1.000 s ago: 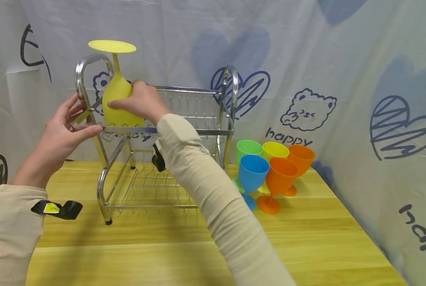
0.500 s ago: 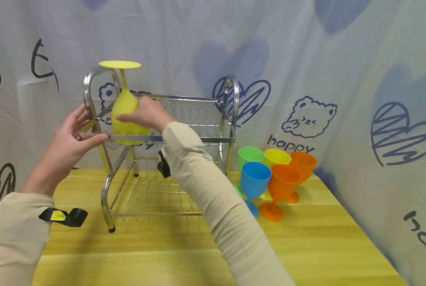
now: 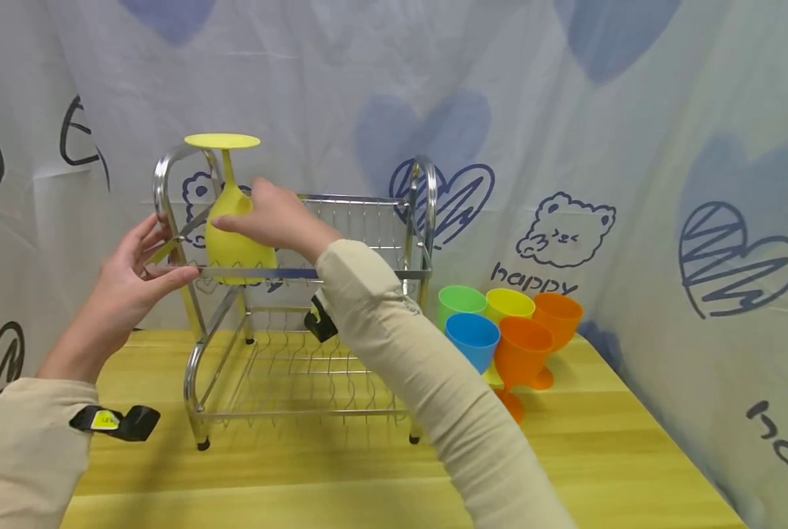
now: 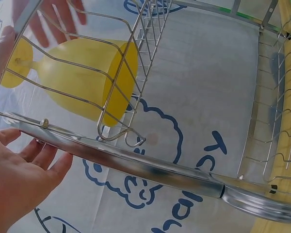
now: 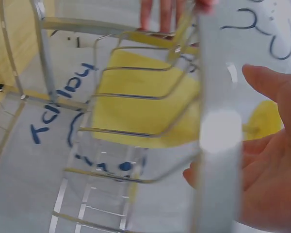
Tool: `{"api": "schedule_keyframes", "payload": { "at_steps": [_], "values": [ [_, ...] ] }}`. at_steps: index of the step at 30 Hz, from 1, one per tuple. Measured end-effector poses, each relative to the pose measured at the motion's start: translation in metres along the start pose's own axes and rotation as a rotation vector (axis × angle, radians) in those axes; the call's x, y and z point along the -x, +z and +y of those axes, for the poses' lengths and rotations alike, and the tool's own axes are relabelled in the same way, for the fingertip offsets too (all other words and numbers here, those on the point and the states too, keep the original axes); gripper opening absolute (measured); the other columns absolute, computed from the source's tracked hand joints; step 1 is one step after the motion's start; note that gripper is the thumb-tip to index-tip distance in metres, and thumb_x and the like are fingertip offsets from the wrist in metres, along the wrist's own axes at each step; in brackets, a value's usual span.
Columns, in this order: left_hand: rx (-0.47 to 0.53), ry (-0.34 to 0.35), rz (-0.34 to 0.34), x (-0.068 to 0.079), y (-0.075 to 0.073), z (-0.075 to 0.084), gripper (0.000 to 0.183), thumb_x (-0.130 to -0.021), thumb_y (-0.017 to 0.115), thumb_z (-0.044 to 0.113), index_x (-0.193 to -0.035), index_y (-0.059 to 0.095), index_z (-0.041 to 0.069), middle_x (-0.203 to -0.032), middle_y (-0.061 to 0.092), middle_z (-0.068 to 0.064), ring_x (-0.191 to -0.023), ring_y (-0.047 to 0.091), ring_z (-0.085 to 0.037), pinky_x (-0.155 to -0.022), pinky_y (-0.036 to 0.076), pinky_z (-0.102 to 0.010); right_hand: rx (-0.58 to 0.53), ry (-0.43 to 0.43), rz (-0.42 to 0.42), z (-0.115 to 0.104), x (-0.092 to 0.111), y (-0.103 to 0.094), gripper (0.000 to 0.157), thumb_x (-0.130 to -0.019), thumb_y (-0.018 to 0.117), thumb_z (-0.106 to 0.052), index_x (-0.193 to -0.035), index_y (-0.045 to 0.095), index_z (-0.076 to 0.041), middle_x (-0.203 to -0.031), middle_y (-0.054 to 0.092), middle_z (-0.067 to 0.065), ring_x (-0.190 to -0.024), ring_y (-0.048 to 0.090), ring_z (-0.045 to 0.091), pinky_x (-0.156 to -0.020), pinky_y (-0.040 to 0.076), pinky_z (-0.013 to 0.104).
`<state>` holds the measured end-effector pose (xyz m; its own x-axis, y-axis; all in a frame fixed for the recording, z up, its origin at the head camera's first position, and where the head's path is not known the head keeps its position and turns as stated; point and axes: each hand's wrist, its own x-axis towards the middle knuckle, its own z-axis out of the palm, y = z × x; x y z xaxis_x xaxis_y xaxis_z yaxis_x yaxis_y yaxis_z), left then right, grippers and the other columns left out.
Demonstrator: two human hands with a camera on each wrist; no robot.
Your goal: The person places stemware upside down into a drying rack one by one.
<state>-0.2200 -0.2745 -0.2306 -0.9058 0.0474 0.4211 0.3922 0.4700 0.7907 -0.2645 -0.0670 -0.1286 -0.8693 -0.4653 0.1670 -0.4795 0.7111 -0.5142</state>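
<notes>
An upside-down yellow goblet (image 3: 238, 253) stands at the left end of the upper tier of a two-tier metal dish rack (image 3: 429, 195). Its foot points up, and its rim is down on the wires, as the left wrist view shows of the goblet (image 4: 82, 80). My left hand (image 3: 129, 283) holds the rack's left side, fingers by the upright tube and thumb on the front rail. Beside the bowl is my right hand (image 3: 277, 217); thumb and fingers are spread apart around the goblet, and in the right wrist view that hand (image 5: 276, 165) looks loosened from it.
Right of the rack, upright goblets stand close together: green (image 3: 462, 303), yellow (image 3: 509, 303), blue (image 3: 474, 342) and two orange, the front orange goblet (image 3: 524, 349) nearest me. The rack stands on a wooden table (image 3: 341, 470), with a printed curtain (image 3: 341, 73) behind.
The yellow goblet has settled lower into the upper tier. My right hand has eased back slightly to the right from the bowl. My left hand keeps its hold, and the head view has tilted up.
</notes>
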Motion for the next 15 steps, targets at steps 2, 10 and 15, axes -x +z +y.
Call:
{"api": "schedule_keyframes", "payload": {
  "at_steps": [2,10,15],
  "values": [
    [-0.001,0.002,0.002,0.000,0.001,-0.001,0.083,-0.097,0.059,0.016,-0.157,0.001,0.023,-0.159,0.009,-0.017,-0.103,0.048,0.002,-0.092,0.046,-0.018,0.017,-0.024,0.011,-0.002,0.004,-0.007,0.083,-0.091,0.061,-0.050,-0.154,0.023,-0.011,-0.149,0.039,0.000,-0.131,0.041,0.012,-0.103,0.039,0.023],
    [0.019,-0.001,0.009,-0.004,0.004,-0.001,0.084,-0.098,0.059,0.019,-0.157,0.000,0.023,-0.160,0.007,-0.016,-0.104,0.045,0.001,-0.108,0.034,-0.050,0.079,-0.228,0.059,-0.012,0.030,-0.037,0.068,-0.094,0.058,-0.047,-0.151,0.032,-0.020,-0.149,0.038,-0.010,-0.134,0.034,0.004,-0.107,0.030,0.019],
    [0.048,-0.006,0.014,-0.004,0.006,-0.002,0.083,-0.098,0.058,0.020,-0.156,0.000,0.024,-0.161,0.007,-0.013,-0.105,0.044,0.002,-0.105,0.026,-0.066,0.120,-0.360,0.125,-0.011,0.056,-0.053,0.060,-0.097,0.056,-0.041,-0.149,0.037,-0.019,-0.149,0.039,-0.010,-0.135,0.031,0.001,-0.107,0.024,0.013]
  ]
}}
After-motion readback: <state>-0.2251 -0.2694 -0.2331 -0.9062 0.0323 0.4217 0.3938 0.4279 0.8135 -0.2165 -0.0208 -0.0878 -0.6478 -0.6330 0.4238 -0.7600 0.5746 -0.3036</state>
